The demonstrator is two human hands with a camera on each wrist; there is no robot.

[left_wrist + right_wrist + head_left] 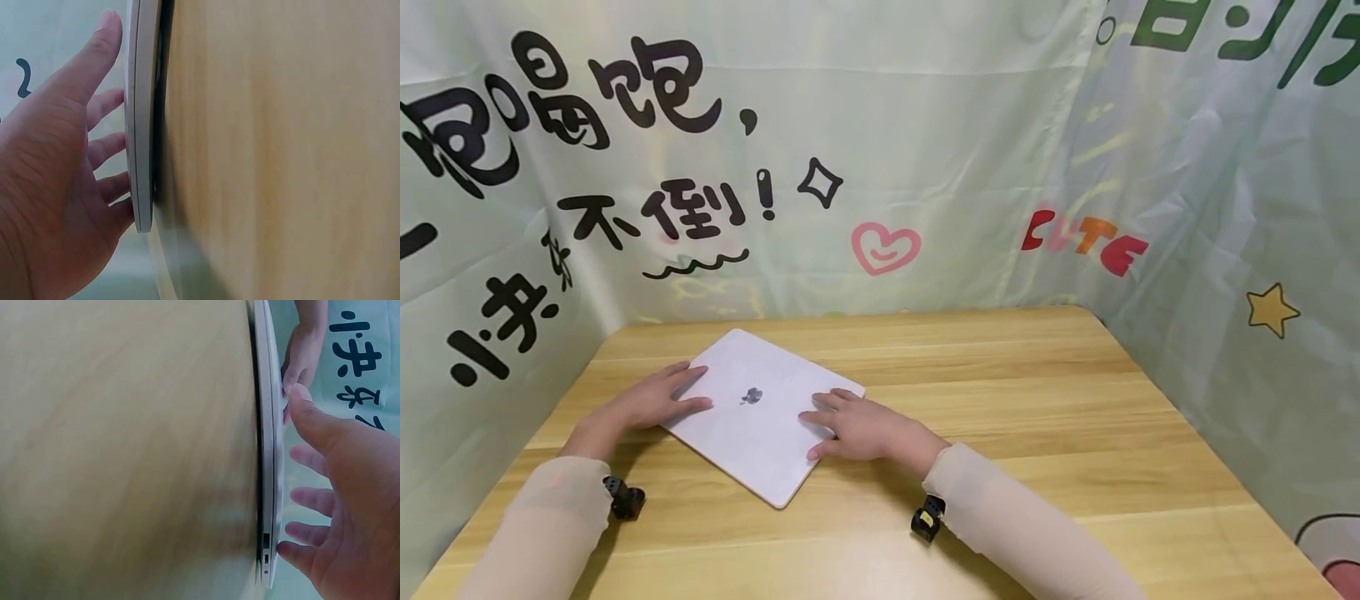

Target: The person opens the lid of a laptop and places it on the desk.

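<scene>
A closed silver laptop (760, 442) with a dark apple logo lies flat on the table, turned at an angle to the table's edges. My left hand (658, 395) rests at its left corner, fingers spread over the lid. At the right side my right hand (857, 425) lies over the edge, its spread fingers reaching onto the lid. In the left wrist view, the left hand (69, 150) stands beside the laptop's thin edge (142, 125), thumb raised. The right wrist view shows the right hand (350, 494) with fingers apart, near the laptop's side (267, 487), where small ports show.
The wood-grain table (1000, 383) extends right of the laptop and in front of it. Printed cloth (955, 150) hangs behind and at both sides. Small black devices (625, 498) are worn at both wrists, at the sleeve cuffs.
</scene>
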